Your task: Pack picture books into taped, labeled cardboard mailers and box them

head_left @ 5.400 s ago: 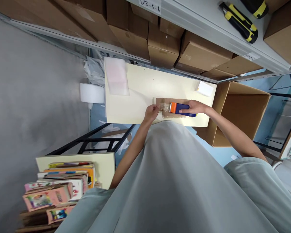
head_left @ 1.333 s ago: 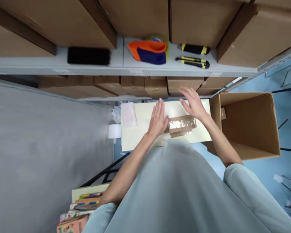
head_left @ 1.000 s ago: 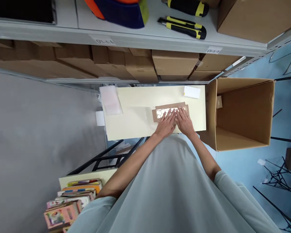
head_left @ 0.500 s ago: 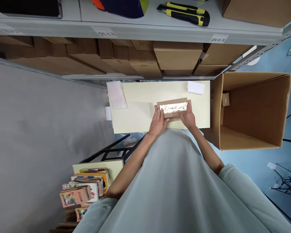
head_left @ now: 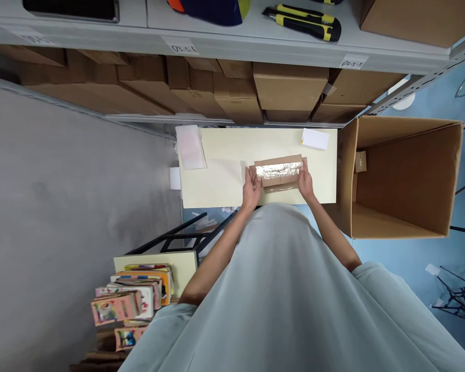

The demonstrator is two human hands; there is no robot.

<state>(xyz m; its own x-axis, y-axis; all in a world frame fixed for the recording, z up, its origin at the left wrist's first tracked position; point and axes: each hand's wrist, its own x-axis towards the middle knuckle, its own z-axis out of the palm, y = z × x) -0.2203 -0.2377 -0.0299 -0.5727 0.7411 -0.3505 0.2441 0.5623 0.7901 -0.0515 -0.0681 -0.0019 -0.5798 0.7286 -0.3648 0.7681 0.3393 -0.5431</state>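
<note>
A small cardboard box (head_left: 278, 180) with shiny clear tape along its top lies over the cream table (head_left: 225, 194) in front of me. My left hand (head_left: 251, 191) grips its left end, thumb on the near side and fingers along the edge. At the opposite end my right hand (head_left: 305, 183) is closed around the right edge. Whether the box rests on the table or is slightly lifted, I cannot tell. Beyond its right end lies a small white box (head_left: 314, 139).
A large open carton (head_left: 406, 175) stands right of the table, a small box (head_left: 360, 161) inside. White sheets (head_left: 191, 147) lie at the table's left end. The shelf ahead carries cardboard boxes (head_left: 290, 85) and yellow-black utility knives (head_left: 306, 23). Books (head_left: 139, 294) are stacked at lower left.
Both hands have gone from lying flat on the taped top to holding the box by its two ends. The camera view has shifted slightly.
</note>
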